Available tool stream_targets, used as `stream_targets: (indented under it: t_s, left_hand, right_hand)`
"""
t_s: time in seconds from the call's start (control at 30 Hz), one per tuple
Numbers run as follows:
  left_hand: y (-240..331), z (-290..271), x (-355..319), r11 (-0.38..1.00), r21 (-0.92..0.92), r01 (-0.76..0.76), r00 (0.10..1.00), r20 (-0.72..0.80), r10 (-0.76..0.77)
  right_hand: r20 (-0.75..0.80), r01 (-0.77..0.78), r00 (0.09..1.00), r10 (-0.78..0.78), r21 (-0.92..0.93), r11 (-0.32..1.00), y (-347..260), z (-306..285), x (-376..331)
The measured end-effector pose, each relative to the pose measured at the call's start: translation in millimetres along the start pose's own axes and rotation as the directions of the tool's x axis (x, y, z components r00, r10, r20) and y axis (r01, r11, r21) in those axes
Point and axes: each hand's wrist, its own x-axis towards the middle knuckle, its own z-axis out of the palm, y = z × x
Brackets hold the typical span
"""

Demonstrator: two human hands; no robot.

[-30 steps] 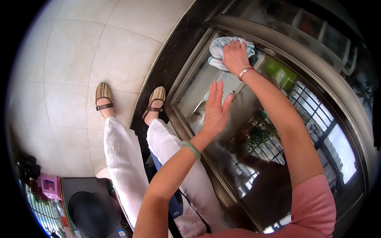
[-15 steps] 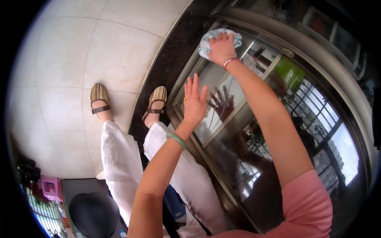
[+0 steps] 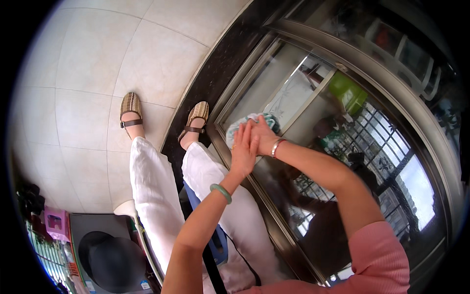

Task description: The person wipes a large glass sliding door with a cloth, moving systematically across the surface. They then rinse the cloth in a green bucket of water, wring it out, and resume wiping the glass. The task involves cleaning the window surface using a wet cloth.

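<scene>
A white cloth with green marks (image 3: 235, 128) lies bunched against the glass pane (image 3: 281, 93) of a metal-framed door. My right hand (image 3: 264, 136) presses on the cloth, its fingers bent over it. My left hand (image 3: 243, 149), fingers stretched out and flat, meets the right hand at the cloth; the fingers of both overlap there. Whether the left palm touches the glass is hidden. A green bangle (image 3: 221, 194) circles my left wrist, and a silver bracelet (image 3: 277, 148) my right.
The brown metal frame (image 3: 247, 78) borders a dark stone sill (image 3: 214, 71). Pale floor tiles (image 3: 81, 115) spread to the left. At lower left stand a dark round object (image 3: 115, 262) and a pink plastic stool (image 3: 57, 223). Something green (image 3: 346, 90) shows through the glass.
My right hand has brought the cloth down along the glass, toward me. My left hand, raised and apart before, now rests against the right hand and the cloth.
</scene>
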Motion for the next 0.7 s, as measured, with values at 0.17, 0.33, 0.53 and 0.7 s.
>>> stream_targets:
  t_s: [0.17,0.33,0.53,0.7]
  left_hand:
    - [83,31,-13,0.982,-0.107,-0.157,0.988,-0.015,0.156]
    - [136,43,20,0.975,-0.166,-0.147,0.986,0.053,0.158]
    - [122,25,41,0.965,-0.186,-0.182,0.979,0.057,0.196]
    - [69,21,55,0.992,-0.091,-0.091,0.995,0.042,0.095]
  right_hand:
    - [0.005,-0.163,0.986,0.167,-0.195,0.967,45,-81,-96]
    - [-0.347,-0.440,0.875,0.337,-0.284,0.852,114,-128,-113]
    - [-0.572,-0.575,0.724,0.386,-0.190,0.796,173,-97,-20]
    - [-0.591,-0.617,0.687,0.422,-0.168,0.769,198,-78,59]
